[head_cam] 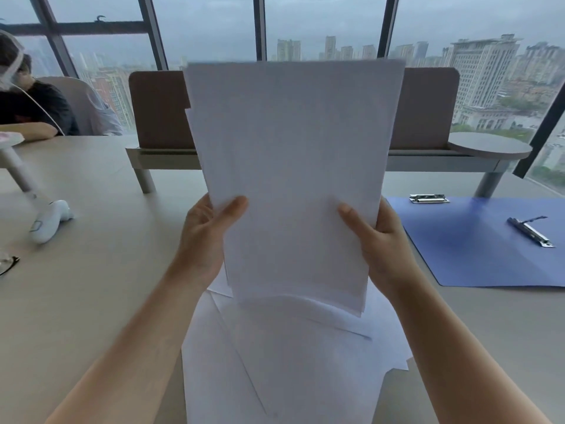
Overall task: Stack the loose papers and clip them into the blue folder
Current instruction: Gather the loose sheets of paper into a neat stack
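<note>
Papers in hand: I have a sheaf of white sheets (290, 179) lifted upright off the table, mid-scene, its lower edge above the sheets left lying; the edges are not quite flush, one sheet sticking out at the upper left
Left hand (205, 237): I grip the sheaf's left edge low down; thumb on the near face, fingers curled behind
Right hand (377, 240): I grip the right edge at about the same height; thumb on the near face, fingers behind the sheets
Loose sheets (290, 362): more white paper lies fanned and overlapping on the near table, between my forearms
Blue folder (483, 249): open flat on the table at right, apart from the papers; one metal clip (429, 198) at its far edge, a second clip (530, 231) further right
Table (91, 286): pale, with a white lamp base (50, 221) at far left
Beyond: a brown desk divider (159, 111); a seated person (27, 108) at far left; windows onto city buildings
</note>
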A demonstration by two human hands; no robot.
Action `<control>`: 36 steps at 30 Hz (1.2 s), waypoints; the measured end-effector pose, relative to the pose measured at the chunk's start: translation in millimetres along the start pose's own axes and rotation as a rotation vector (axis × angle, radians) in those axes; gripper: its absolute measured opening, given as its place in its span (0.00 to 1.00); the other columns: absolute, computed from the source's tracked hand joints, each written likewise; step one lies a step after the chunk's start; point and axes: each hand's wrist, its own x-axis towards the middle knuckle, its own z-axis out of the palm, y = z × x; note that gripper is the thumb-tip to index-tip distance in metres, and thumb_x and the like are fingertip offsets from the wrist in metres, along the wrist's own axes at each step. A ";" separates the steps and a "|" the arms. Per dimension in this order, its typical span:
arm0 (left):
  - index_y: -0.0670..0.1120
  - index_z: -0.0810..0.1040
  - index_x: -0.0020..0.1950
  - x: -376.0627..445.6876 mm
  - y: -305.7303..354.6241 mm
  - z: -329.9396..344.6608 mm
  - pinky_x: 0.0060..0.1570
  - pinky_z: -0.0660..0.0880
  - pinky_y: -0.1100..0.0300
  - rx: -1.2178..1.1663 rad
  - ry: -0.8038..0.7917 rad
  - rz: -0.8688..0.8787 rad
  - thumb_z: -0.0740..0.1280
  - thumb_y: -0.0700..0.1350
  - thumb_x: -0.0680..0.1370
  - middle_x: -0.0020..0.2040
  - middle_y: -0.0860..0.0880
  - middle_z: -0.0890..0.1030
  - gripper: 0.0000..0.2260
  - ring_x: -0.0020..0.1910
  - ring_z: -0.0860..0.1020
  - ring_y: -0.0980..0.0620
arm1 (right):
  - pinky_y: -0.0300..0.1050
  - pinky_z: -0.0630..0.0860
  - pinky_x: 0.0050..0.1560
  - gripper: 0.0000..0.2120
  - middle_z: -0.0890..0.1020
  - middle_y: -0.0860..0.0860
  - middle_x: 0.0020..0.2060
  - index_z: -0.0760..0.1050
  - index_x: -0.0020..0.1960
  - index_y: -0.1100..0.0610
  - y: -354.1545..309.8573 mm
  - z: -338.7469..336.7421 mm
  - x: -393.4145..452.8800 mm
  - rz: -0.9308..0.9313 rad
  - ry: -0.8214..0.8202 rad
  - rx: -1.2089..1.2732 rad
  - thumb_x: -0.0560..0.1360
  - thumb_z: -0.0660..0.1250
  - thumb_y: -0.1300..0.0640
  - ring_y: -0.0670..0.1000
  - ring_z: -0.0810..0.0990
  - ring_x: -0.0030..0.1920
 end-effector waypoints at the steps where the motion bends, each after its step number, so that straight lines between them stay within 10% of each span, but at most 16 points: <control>1: 0.46 0.82 0.56 -2.9 -1.7 -0.5 0.52 0.80 0.51 -0.004 -0.028 -0.037 0.67 0.42 0.73 0.51 0.44 0.85 0.12 0.50 0.83 0.45 | 0.54 0.81 0.51 0.13 0.87 0.53 0.50 0.83 0.55 0.53 4.4 -2.3 -3.3 0.053 0.010 -0.001 0.71 0.72 0.51 0.55 0.85 0.52; 10: 0.49 0.86 0.45 -25.4 -38.2 3.1 0.52 0.78 0.61 0.252 0.002 -0.195 0.71 0.47 0.76 0.45 0.54 0.87 0.04 0.49 0.84 0.57 | 0.59 0.80 0.60 0.20 0.88 0.52 0.49 0.85 0.54 0.55 33.7 -17.4 -19.8 0.318 0.041 -0.157 0.68 0.77 0.43 0.52 0.86 0.52; 16: 0.48 0.81 0.47 -2.6 -37.7 -12.0 0.41 0.77 0.67 0.146 0.415 -0.153 0.68 0.46 0.78 0.46 0.56 0.84 0.03 0.43 0.83 0.61 | 0.44 0.74 0.47 0.27 0.87 0.48 0.43 0.84 0.44 0.53 44.4 -21.1 -8.7 0.303 0.164 -0.459 0.82 0.53 0.37 0.53 0.84 0.51; 19: 0.45 0.80 0.53 0.5 -37.5 -27.1 0.45 0.81 0.60 -0.118 0.478 -0.314 0.67 0.44 0.79 0.49 0.49 0.86 0.06 0.42 0.85 0.54 | 0.48 0.74 0.53 0.25 0.82 0.48 0.54 0.78 0.56 0.50 56.3 -28.4 -1.8 0.362 -0.005 -1.111 0.74 0.62 0.31 0.55 0.79 0.60; 23: 0.48 0.75 0.40 -7.1 -46.9 -39.7 0.20 0.66 0.69 -0.319 0.361 -0.533 0.64 0.44 0.81 0.22 0.53 0.72 0.09 0.18 0.69 0.57 | 0.55 0.67 0.69 0.53 0.69 0.51 0.73 0.62 0.77 0.47 60.7 -22.8 15.1 0.481 -0.289 -1.441 0.59 0.68 0.22 0.57 0.68 0.72; 36: 0.46 0.78 0.45 -2.6 -53.0 -43.3 0.20 0.68 0.66 -0.343 0.369 -0.532 0.67 0.46 0.79 0.28 0.52 0.76 0.06 0.19 0.71 0.56 | 0.53 0.68 0.56 0.55 0.77 0.52 0.59 0.69 0.62 0.53 71.9 -11.8 73.5 0.539 -0.251 -1.624 0.46 0.68 0.18 0.57 0.73 0.63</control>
